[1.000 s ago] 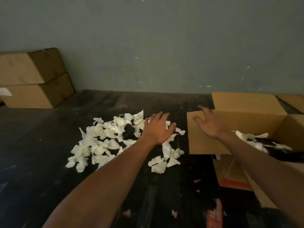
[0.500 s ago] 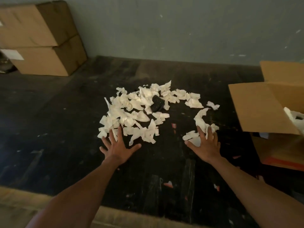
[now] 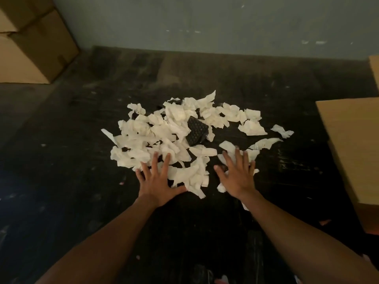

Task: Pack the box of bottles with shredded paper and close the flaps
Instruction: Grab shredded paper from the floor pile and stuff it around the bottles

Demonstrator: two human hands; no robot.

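Note:
A pile of white shredded paper (image 3: 164, 136) lies spread on the dark floor in the middle of the view. My left hand (image 3: 158, 181) rests flat, fingers spread, on the pile's near edge. My right hand (image 3: 238, 175) lies flat with spread fingers over a few scraps on the pile's right side. Only a raised flap of the open cardboard box (image 3: 352, 144) shows at the right edge; its inside and the bottles are out of sight.
A small black textured object (image 3: 196, 131) sits among the paper. Stacked closed cardboard boxes (image 3: 30, 48) stand at the back left against the grey wall (image 3: 205, 21). Bare dark floor (image 3: 61, 160) surrounds the pile.
Both hands moved forward from just short of the pile onto its near edge. My view swung left and down, so the box slid to the right edge.

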